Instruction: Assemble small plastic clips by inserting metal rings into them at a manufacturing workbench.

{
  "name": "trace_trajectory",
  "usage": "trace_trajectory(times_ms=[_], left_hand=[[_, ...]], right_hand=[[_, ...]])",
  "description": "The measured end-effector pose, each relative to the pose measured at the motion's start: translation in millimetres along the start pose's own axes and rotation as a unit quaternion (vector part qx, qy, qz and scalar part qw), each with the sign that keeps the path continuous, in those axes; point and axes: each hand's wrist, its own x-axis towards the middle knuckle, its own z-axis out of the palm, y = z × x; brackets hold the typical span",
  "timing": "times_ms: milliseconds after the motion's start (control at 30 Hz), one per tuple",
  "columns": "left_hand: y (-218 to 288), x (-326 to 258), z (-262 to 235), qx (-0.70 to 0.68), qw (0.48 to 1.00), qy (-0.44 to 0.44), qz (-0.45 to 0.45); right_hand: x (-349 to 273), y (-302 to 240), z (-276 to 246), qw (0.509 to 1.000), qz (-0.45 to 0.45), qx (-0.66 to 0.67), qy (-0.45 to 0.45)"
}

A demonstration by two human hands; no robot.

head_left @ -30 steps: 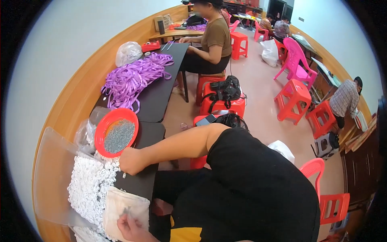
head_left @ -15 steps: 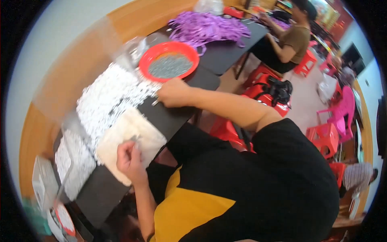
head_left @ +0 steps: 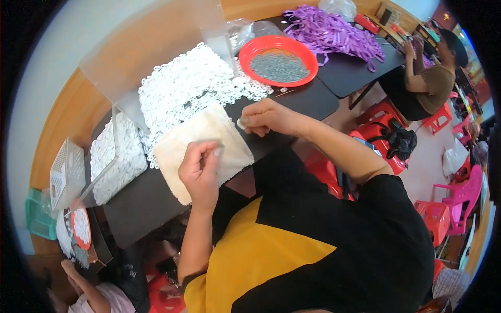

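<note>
Honestly, looks like there's a ton left to get through here. The person's right hand [head_left: 269,117] is over the dark surface [head_left: 130,219], just off the right edge of a folded cream cloth [head_left: 203,128], and its grip is pinched, thumb against finger, on what looks like one small white piece [head_left: 241,123]. It's tiny, so take that with a grain of salt. The left hand [head_left: 201,169] is above the cloth with its fingers curled in and the thumb close to the index finger; that grip is kinda blurry, so can't tell if there's anything between the tips. As for stock, a big loose heap of white pieces [head_left: 180,86] spreads behind the cloth, right up against it, and trails off toward a red plate [head_left: 311,60] with plenty of small grey bits [head_left: 279,68] in it. Off to the left there's a clear container [head_left: 114,133] with more white stuff, but no way to say if that's finished or just more supply. So the done part is tough to call: no obvious finished pile shows up on the cloth or beside it, and it seems like one piece is being dealt with while the bulk sits loose. Purple ribbons [head_left: 334,34] lie farther along, near a seated co-worker [head_left: 433,86], no clue whether they're connected.
</note>
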Motion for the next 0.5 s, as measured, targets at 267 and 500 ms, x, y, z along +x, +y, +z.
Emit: trace_trajectory(times_ms=[267, 500], left_hand=[[0, 19, 10, -0.069, 0.995, -0.003, -0.069], [0, 24, 11, -0.146, 0.98, 0.008, -0.134]], right_hand=[[24, -4, 23, 0.991, -0.015, 0.115, -0.073], [33, -5, 26, 0.989, -0.018, 0.127, -0.077]])
